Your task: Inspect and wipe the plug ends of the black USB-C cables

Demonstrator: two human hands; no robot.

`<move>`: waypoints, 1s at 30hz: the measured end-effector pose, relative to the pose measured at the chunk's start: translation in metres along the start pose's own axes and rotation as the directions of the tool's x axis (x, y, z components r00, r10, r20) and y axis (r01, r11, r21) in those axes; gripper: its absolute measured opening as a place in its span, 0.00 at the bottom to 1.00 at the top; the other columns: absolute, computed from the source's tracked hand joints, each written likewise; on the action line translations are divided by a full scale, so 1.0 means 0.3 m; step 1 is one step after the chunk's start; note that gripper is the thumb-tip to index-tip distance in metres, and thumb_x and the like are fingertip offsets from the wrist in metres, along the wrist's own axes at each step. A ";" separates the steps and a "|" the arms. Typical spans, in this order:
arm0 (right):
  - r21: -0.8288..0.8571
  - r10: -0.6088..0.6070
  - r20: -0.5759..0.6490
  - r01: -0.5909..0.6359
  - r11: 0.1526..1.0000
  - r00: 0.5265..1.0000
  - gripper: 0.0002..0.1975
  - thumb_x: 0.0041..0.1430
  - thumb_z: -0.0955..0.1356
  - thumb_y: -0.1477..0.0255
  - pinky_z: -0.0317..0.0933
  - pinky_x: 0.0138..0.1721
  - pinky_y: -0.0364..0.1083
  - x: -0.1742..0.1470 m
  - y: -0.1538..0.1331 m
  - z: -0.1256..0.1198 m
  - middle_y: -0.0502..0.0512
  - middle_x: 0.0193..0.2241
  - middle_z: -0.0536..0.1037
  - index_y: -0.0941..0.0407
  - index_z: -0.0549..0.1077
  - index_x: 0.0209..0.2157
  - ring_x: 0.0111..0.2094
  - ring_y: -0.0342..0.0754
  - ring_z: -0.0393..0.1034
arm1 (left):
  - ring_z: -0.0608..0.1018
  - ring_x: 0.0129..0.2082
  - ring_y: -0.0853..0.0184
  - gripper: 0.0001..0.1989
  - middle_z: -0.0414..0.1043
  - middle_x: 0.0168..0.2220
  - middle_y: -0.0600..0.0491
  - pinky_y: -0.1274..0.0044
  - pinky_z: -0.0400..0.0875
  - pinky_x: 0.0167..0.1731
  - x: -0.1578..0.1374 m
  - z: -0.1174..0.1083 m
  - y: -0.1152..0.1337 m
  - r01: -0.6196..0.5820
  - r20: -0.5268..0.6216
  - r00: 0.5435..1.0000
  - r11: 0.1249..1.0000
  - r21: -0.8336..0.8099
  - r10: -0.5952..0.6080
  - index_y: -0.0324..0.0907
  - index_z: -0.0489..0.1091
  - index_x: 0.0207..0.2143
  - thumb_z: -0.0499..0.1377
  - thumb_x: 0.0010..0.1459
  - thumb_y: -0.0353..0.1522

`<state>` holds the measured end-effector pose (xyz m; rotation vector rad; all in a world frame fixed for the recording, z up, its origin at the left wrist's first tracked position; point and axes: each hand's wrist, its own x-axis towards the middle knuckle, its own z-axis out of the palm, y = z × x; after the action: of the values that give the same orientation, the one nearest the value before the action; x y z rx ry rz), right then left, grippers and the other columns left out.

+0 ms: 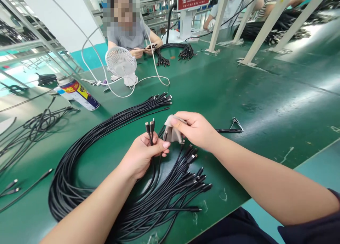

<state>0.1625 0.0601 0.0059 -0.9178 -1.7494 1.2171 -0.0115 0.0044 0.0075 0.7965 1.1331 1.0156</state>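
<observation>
My left hand is closed round several black USB cables, their plug ends standing up above the fingers. One more cable end leans toward the right from between thumb and fingers. Pinched in my right hand is a small greyish-white cloth, which hangs against that cable end. Below the hands, a large bundle of black cables fans out with its plugs pointing right. The bundle curves round on the left, and its other plug ends lie beyond my hands.
A spray can and a small white fan stand at the far left. Loose cables lie on the left. A black tool with metal arms lies right of my hands. Across the green table, a person handles cables.
</observation>
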 end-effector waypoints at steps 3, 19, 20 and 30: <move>-0.010 -0.112 0.143 0.115 0.993 0.983 0.14 0.65 0.65 0.64 0.60 0.34 0.45 -0.007 -0.001 0.016 0.50 0.25 0.75 0.56 0.77 0.32 0.29 0.45 0.66 | 0.74 0.20 0.73 0.24 0.68 0.18 0.61 0.80 0.69 0.24 0.003 -0.004 -0.006 -0.032 0.020 0.999 0.999 0.010 0.032 0.41 0.58 0.21 0.75 0.36 0.29; -0.254 -0.261 0.163 0.296 0.921 0.952 0.13 0.62 0.62 0.75 0.55 0.31 0.44 -0.015 0.010 0.027 0.50 0.22 0.67 0.56 0.64 0.22 0.28 0.43 0.62 | 0.70 0.23 0.74 0.21 0.66 0.19 0.61 0.79 0.65 0.29 -0.005 0.006 -0.004 -0.108 -0.039 0.992 0.970 0.217 0.119 0.42 0.58 0.22 0.71 0.39 0.27; -0.311 -0.305 0.161 0.342 0.887 0.939 0.13 0.63 0.62 0.75 0.55 0.32 0.44 -0.015 0.019 0.028 0.50 0.23 0.67 0.56 0.63 0.23 0.28 0.44 0.61 | 0.70 0.23 0.74 0.21 0.66 0.19 0.61 0.79 0.65 0.29 -0.002 0.005 -0.006 -0.102 -0.040 0.993 0.971 0.219 0.113 0.42 0.58 0.22 0.71 0.39 0.28; -0.672 -0.305 0.199 0.356 0.649 0.931 0.11 0.65 0.58 0.75 0.54 0.31 0.45 -0.019 0.036 0.023 0.56 0.29 0.69 0.57 0.68 0.29 0.29 0.47 0.60 | 0.72 0.22 0.74 0.20 0.67 0.18 0.62 0.80 0.65 0.27 0.023 0.002 -0.025 -0.091 -0.010 0.996 0.983 0.163 0.093 0.42 0.58 0.22 0.71 0.39 0.28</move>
<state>0.1598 0.0556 -0.0072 -0.9005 -2.3708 0.3072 -0.0085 0.0083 -0.0014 0.9790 1.2141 1.0174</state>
